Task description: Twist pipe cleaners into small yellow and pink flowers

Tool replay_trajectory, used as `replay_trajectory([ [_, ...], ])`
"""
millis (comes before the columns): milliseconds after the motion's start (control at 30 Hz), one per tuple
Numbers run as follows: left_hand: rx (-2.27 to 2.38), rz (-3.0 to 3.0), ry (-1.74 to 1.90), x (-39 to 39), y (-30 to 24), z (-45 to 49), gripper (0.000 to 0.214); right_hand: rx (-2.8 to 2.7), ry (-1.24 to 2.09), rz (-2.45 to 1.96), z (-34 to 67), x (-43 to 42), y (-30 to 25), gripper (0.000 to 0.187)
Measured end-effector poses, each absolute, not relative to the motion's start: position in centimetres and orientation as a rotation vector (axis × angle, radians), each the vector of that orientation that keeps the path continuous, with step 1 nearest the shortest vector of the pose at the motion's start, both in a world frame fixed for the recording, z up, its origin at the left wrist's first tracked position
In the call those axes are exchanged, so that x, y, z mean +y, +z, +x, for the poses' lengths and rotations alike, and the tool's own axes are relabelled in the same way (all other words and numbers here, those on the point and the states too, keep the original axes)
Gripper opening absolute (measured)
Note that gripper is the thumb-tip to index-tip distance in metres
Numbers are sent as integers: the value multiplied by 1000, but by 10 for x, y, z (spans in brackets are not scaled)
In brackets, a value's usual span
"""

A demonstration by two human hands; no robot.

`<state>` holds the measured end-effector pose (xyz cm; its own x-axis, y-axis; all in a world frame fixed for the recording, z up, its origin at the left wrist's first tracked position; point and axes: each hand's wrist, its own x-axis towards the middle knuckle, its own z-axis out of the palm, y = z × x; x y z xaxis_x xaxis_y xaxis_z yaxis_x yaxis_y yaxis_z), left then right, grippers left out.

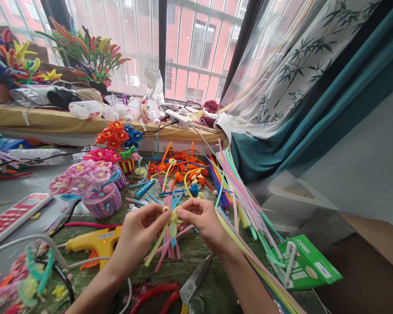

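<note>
Between my two hands is a pale yellow pipe cleaner [172, 228] bent into several loops, with a straight tail slanting down to the left. My left hand [147, 220] pinches one loop between thumb and fingertips. Opposite it, my right hand [198, 216] pinches the other side of the same piece. Beneath them lies a pile of pink and blue pipe cleaner pieces [167, 250] on the dark green tabletop. Scissors with red handles [191, 283] rest below my hands. A yellow glue gun [100, 244] lies beside my left forearm, partly hidden by it.
Pots of pipe cleaner flowers [103, 200] stand at the left. Orange flower pieces [183, 163] are scattered behind my hands. Long pastel pipe cleaners [240, 192] run along the right, near a green box [309, 264]. A power strip [178, 118] sits on the windowsill.
</note>
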<state>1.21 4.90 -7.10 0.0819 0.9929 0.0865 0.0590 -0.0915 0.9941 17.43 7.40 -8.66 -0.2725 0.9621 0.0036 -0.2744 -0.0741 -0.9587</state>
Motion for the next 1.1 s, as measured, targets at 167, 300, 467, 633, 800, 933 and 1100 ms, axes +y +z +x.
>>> replay_trajectory([
  [167, 1141, 1416, 1105, 50, -73, 10, 27, -1143, 1703, -895, 178, 75, -86, 36],
  [300, 1153, 1399, 1089, 53, -75, 9, 29, -1193, 1712, -906, 174, 73, -84, 39],
  [467, 1107, 1313, 1194, 53, -74, 6, 28, -1040, 1691, -836, 173, 74, -85, 37],
  [633, 985, 1564, 1260, 51, -72, 2, 18, -851, 1753, -824, 176, 76, -86, 35],
  [800, 965, 1877, 1315, 53, -69, 0, 15, -782, 1808, -781, 176, 76, -87, 34],
  [933, 889, 2017, 1379, 53, -67, -1, 23, -758, 1806, -780, 176, 76, -88, 33],
  [1100, 845, 1998, 1359, 53, -65, -2, 17, -880, 1866, -747, 178, 75, -87, 37],
])
